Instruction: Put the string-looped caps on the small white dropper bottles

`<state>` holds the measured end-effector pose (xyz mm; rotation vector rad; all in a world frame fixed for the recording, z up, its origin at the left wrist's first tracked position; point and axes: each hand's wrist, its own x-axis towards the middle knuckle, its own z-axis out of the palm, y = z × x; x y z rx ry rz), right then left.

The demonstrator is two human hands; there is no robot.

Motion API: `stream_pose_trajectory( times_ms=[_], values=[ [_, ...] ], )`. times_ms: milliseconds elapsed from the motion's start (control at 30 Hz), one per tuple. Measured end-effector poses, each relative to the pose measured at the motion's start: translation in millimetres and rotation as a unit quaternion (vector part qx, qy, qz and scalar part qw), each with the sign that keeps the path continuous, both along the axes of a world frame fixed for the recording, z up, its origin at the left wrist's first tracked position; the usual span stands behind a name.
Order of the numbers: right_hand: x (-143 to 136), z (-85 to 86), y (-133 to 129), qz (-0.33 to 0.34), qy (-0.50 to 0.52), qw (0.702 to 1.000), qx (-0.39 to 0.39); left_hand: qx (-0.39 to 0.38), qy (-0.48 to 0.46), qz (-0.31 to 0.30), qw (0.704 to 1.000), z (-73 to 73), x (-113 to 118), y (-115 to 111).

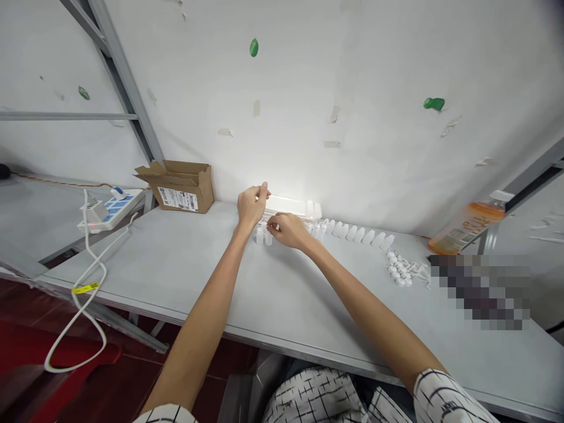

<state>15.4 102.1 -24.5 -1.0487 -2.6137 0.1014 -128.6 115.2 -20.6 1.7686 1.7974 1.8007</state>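
Note:
Both arms reach to the back of the grey table. My left hand (pixel 253 204) is closed beside the left end of some flat white boxes (pixel 288 205); what its fingers pinch is too small to name. Just to its right, my right hand (pixel 287 229) has its fingers pressed together over small white pieces (pixel 264 236), and its fingertips hide whatever they hold. From my right hand a row of white plastic pieces (pixel 359 235) runs rightward along the wall. A cluster of small white parts with thin cords (pixel 403 269) lies past the end of the row.
An open cardboard box (pixel 185 187) stands at the back left. Left of it are a power strip (pixel 115 208) and a looped white cable (pixel 94 317). At the right, an orange drink bottle (pixel 469 223) leans near a blurred dark object (pixel 480 291). The table's front edge (pixel 282 348) is near my body.

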Motion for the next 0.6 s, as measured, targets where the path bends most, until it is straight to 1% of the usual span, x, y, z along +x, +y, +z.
stream_pose_trajectory(
  times_ms=[200,267,333,400,467,533,600],
  values=[
    [8.5,3.3,-3.1,-0.012,0.029,0.999,0.003,0.015,0.013,-0.02,1.0,2.3,5.4,-2.2],
    [16.9,6.2,-4.7,-0.016,0.054,0.998,0.011,0.042,0.021,-0.016,0.999,6.4,11.1,-6.4],
    [31.8,9.6,-4.7,-0.02,0.088,0.995,0.031,0.092,0.036,-0.005,0.995,12.0,20.8,-13.3],
    [55.4,12.0,-2.4,-0.028,0.129,0.989,0.066,0.151,0.06,0.0,0.987,17.0,35.2,-22.8],
    [88.6,11.9,2.2,-0.056,0.167,0.978,0.109,0.191,0.095,-0.025,0.977,18.4,54.0,-33.2],
    [129.9,8.4,8.0,-0.103,0.194,0.965,0.146,0.206,0.139,-0.068,0.966,12.9,75.4,-42.9],
    [175.0,1.3,13.4,-0.176,0.195,0.95,0.17,0.197,0.188,-0.123,0.954,-0.6,96.7,-50.2]
  ],
)
